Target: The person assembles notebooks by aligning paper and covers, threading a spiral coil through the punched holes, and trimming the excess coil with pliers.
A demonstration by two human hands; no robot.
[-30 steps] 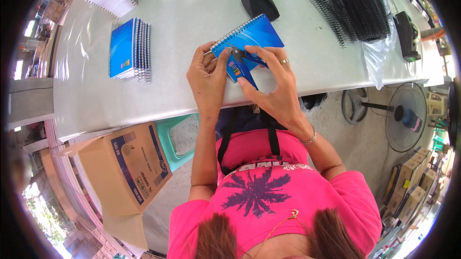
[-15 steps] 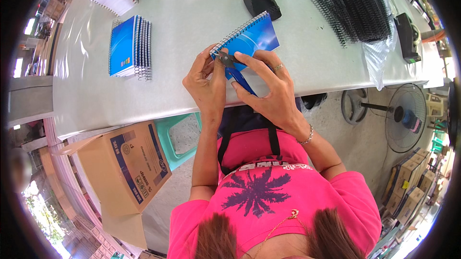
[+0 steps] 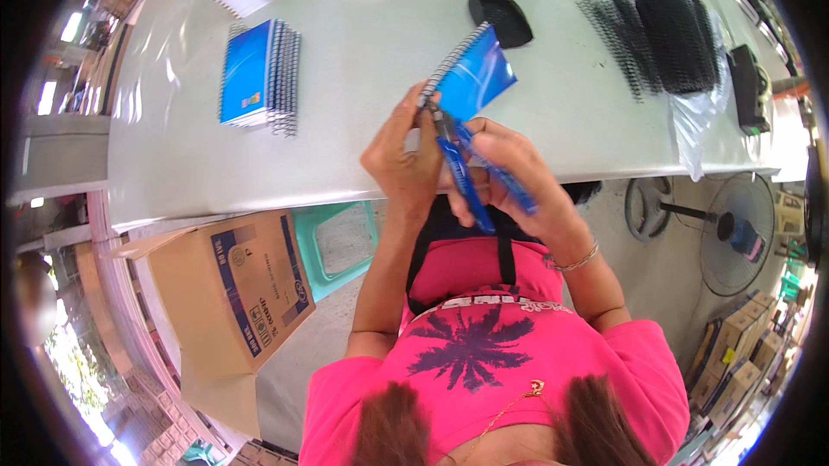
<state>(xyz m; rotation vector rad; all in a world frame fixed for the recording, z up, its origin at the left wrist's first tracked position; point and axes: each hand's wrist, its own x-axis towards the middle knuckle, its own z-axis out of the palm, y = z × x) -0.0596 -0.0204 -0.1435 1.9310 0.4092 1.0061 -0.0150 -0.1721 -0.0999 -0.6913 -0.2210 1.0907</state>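
Observation:
A small blue spiral notebook (image 3: 473, 77) is held tilted above the table's near edge, its wire coil along the left side. My left hand (image 3: 406, 151) pinches its lower corner by the end of the coil. In my right hand (image 3: 522, 168) are blue-handled pliers (image 3: 466, 174), handles spread, with the jaws at the coil's lower end beside my left fingers. Whether the jaws grip the wire cannot be made out. My right fingers wrap round the handles, slightly smeared by motion.
On the white-covered table (image 3: 190, 159) stand a stack of blue spiral notebooks (image 3: 250, 77), larger white bound stacks, a black tray-like piece (image 3: 501, 19), black coils (image 3: 673, 38) on plastic and a black device (image 3: 748, 90). Below are a cardboard box (image 3: 233, 285), a green stool (image 3: 332, 276) and a fan (image 3: 738, 233).
The pliers have turned from lying across the notebook's corner to pointing up at the coil end, and their handles have spread. The notebook is tilted more steeply. The whole view has shifted slightly.

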